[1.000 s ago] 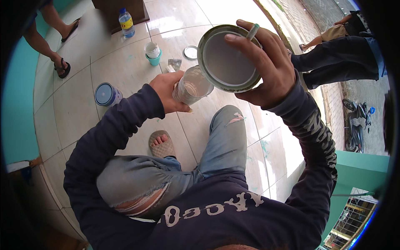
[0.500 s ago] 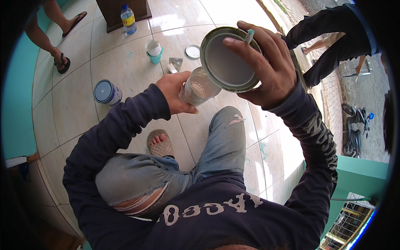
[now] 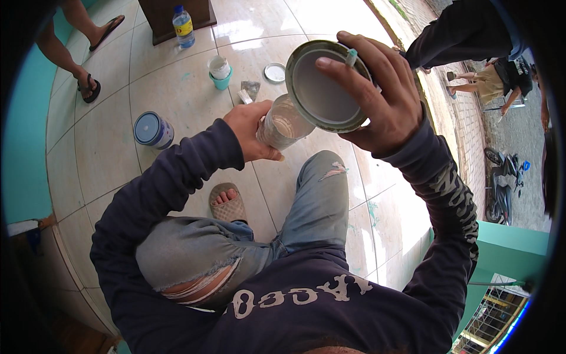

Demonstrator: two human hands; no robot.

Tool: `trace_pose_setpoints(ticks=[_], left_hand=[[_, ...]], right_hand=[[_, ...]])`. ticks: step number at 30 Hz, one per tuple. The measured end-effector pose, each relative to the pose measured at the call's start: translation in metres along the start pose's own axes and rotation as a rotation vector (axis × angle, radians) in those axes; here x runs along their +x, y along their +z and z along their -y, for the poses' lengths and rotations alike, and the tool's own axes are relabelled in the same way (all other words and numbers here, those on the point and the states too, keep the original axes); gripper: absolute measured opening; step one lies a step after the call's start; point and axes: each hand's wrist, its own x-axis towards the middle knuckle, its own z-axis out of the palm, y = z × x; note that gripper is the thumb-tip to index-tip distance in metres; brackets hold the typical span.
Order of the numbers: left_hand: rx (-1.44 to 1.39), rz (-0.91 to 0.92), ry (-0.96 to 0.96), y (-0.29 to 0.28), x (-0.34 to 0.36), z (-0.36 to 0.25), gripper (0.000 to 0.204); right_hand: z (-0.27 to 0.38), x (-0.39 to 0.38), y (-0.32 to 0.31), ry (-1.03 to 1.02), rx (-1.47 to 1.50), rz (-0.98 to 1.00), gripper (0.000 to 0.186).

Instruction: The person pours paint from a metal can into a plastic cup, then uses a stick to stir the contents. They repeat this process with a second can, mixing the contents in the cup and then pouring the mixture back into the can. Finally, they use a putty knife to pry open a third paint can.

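Note:
My left hand [image 3: 250, 133] is wrapped round a clear plastic cup [image 3: 286, 127] with a pale, smeared inside. Above and right of it, my right hand [image 3: 389, 115] grips a metal paint can [image 3: 312, 94] holding pale liquid, tilted toward the cup, its index finger reaching over the opening. A small teal-tipped piece [image 3: 351, 57] sits by those fingers. The can's edge overlaps the cup's mouth; whether liquid is flowing I cannot tell. Just beyond lie a pale brush-like item [image 3: 244, 97], a dark flat piece [image 3: 250, 88] and a round lid [image 3: 274, 72].
On the tiles are a blue-lidded can [image 3: 152, 130], a teal cup [image 3: 221, 82] with a white cup inside, a bottle [image 3: 183, 32] and a dark wooden stand [image 3: 165, 17]. Bystanders' feet [image 3: 88, 88] and legs [image 3: 442, 35] flank me; a motorbike [image 3: 504, 183] is outside at right.
My hands, the cup and the can have shifted slightly right, the can also a little down. The people at the right have moved, and another person shows more fully there.

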Motion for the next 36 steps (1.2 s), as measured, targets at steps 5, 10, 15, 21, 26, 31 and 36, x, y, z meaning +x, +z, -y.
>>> trace_pose_setpoints(ticks=[5,10,15,21,26,31,36], left_hand=[[-0.003,-0.003,0.01,0.001,0.0,0.002,0.067],[-0.007,-0.004,0.002,0.001,0.0,0.003,0.069],[-0.022,-0.015,0.017,0.003,-0.001,0.006,0.07],[-0.005,-0.026,0.006,0.004,-0.004,0.011,0.069],[0.002,-0.029,-0.003,0.005,-0.004,0.013,0.069],[-0.006,-0.048,0.019,0.007,-0.004,0.018,0.071],[-0.021,-0.051,0.002,0.011,-0.002,0.022,0.075]], right_hand=[[0.001,0.0,0.0,-0.013,-0.013,0.003,0.092],[0.003,0.004,-0.002,-0.014,-0.03,0.017,0.09],[0.006,0.007,-0.003,-0.024,-0.047,0.009,0.085],[0.01,0.01,-0.005,-0.045,-0.066,0.02,0.082],[0.01,0.015,-0.008,-0.071,-0.06,0.021,0.081],[0.007,0.017,-0.011,-0.089,-0.06,0.031,0.08],[0.005,0.015,-0.013,-0.096,-0.072,0.022,0.081]])
